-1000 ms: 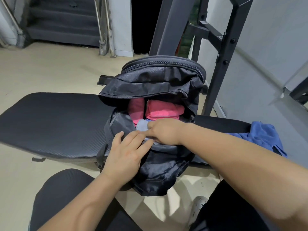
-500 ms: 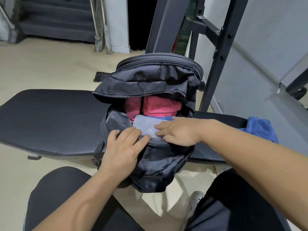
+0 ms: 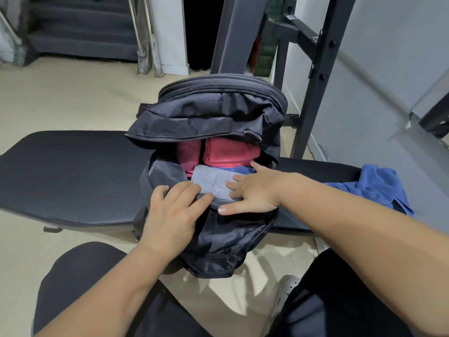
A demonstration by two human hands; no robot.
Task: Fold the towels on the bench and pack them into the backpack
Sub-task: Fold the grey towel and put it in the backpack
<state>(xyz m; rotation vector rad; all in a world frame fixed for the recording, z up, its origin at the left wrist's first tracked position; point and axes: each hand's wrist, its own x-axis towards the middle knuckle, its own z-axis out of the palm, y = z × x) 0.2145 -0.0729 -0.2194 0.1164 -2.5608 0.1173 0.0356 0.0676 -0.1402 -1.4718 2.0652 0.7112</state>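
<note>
I see the black padded bench [image 3: 73, 171] standing on the beige floor [image 3: 60, 98]. Open black backpack [image 3: 218, 113] sits mid-bench, overhanging the near edge. Crumpled blue towel [image 3: 379, 186] lies at the right end.

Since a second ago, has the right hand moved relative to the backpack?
Yes. The right hand has slid rightward along the front rim of the backpack, uncovering more of the grey towel.
</note>
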